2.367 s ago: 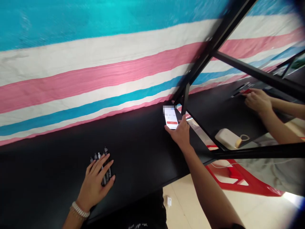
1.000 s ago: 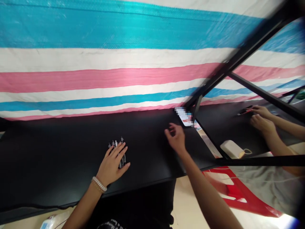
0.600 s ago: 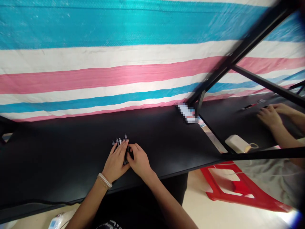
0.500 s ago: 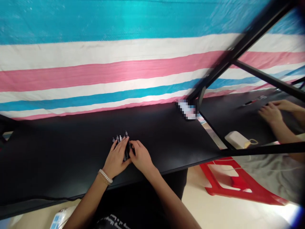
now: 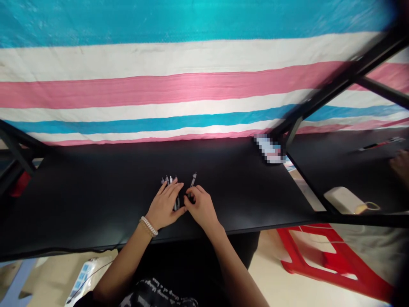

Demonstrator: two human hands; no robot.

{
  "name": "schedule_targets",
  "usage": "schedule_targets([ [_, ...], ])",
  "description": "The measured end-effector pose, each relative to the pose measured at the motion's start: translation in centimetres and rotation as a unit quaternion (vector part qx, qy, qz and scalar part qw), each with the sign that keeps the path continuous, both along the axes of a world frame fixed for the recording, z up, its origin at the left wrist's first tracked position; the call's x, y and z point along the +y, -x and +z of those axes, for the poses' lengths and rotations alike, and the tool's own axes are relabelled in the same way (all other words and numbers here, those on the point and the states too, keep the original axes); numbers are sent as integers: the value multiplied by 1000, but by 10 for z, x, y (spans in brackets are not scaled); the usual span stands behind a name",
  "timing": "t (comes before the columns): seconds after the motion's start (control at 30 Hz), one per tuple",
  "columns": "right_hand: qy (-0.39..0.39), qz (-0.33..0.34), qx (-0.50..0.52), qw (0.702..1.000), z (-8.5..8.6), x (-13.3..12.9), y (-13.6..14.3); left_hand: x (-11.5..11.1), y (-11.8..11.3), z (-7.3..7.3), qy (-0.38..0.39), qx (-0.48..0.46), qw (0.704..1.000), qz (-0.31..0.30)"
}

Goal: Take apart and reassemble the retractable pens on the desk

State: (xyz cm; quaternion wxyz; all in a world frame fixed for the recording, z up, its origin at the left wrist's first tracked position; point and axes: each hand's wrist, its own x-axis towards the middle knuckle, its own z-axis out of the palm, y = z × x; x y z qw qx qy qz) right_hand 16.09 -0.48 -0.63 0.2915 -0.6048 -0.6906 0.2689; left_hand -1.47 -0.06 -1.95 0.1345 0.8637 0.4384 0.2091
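Observation:
Several pens (image 5: 171, 179) lie side by side on the black table (image 5: 105, 179), pointing away from me. My left hand (image 5: 166, 205) rests over them with its fingers spread, covering most of their length; their tips show beyond the fingers. Just to the right, my right hand (image 5: 201, 207) pinches a single pen (image 5: 193, 179) between thumb and fingers. That pen slants slightly rightward, apart from the group, its far end sticking out past my fingers.
A blurred-out flat object (image 5: 271, 149) lies at the table's back right corner, beside a black metal frame (image 5: 335, 87). Beyond the frame are a white device (image 5: 343, 199), a red and black pen (image 5: 377, 145) and another person's hand (image 5: 401, 164). A red stool (image 5: 338, 264) stands below.
My right hand has drawn one pen away to the right from the group under my left hand. The view has shifted, and the other person's hands are now mostly out of frame.

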Motion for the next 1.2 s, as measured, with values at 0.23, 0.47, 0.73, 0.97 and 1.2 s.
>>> schedule_targets([
  [0.23, -4, 1, -57, 998, 0, -1, 1, -3, 2, 3, 13, -19, 1000, -13],
  [0.47, 74, -23, 353, 932, 1, -25, -6, -3, 6, 7, 112, -312, 941, 75],
  [0.73, 182, 19, 478, 859, 21, -49, 18, -9, -1, 32, 318, -665, 655, 169],
  [0.97, -45, -72, 306, 948, 12, -60, 30, -10, -15, 38, 279, -725, 592, 214],
  [1.2, -79, -102, 315, 940, 6, -52, 30, -10, -18, 42, 257, -756, 547, 250],
])
